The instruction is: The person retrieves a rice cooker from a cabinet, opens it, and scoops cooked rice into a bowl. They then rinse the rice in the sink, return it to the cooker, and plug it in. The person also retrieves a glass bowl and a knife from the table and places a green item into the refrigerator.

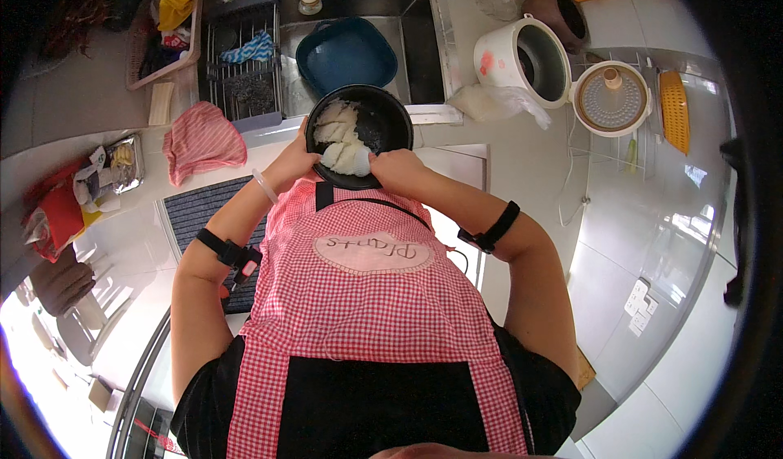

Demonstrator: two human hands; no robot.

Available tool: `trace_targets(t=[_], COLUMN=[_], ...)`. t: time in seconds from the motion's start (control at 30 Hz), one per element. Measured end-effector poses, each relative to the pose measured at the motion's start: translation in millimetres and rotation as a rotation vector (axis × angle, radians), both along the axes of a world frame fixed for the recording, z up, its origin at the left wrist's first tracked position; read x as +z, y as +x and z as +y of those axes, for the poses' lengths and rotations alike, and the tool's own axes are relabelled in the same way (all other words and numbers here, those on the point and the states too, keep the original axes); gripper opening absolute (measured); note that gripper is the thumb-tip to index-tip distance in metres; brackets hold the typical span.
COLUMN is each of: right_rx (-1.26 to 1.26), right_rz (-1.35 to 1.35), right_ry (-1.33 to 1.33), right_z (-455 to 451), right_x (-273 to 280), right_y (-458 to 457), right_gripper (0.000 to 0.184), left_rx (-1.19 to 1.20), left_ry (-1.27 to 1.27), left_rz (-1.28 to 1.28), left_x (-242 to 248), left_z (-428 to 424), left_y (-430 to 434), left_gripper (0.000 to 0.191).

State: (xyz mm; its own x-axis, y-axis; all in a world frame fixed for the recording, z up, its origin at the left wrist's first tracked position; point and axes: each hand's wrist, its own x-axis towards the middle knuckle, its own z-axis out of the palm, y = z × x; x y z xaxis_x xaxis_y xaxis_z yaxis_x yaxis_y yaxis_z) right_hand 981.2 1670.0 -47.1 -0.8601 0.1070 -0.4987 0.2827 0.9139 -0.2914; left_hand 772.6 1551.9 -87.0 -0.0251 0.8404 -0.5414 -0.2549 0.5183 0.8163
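My left hand (300, 160) holds the left rim of a dark round rice cooker pot (382, 116), tilted so its inside faces me. Cooked white rice (336, 123) clings along the pot's left side. In my right hand (397, 168), at the lower rim, is the handle end of a pale ribbed rice paddle (361, 162), its blade among the rice. Just beyond the pot, a dark blue basin (347, 55) rests in the steel sink (422, 43).
A drying rack (278, 61) with a blue-striped cloth (248, 48) spans the sink's left part. On the counter lie a pink striped cloth (205, 141) at left and a plastic bag (489, 102) at right, beside an open white rice cooker (520, 61) with its lid (612, 98) raised.
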Motion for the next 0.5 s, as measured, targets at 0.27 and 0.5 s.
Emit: trace_targets(t=[0.27, 0.5], right_rx=[0.006, -0.257], right_rz=[-0.028, 0.270], right_ry=[0.009, 0.047], right_z=[3, 15], right_x=[0, 25], right_y=[-4, -6], right_gripper=[0.030, 0.024], left_rx=[0.002, 0.175], left_ry=[-0.101, -0.123], left_rz=[-0.042, -0.249], left_x=[8, 8], left_z=[-2, 2], left_y=[2, 0], left_gripper=[0.085, 0.064])
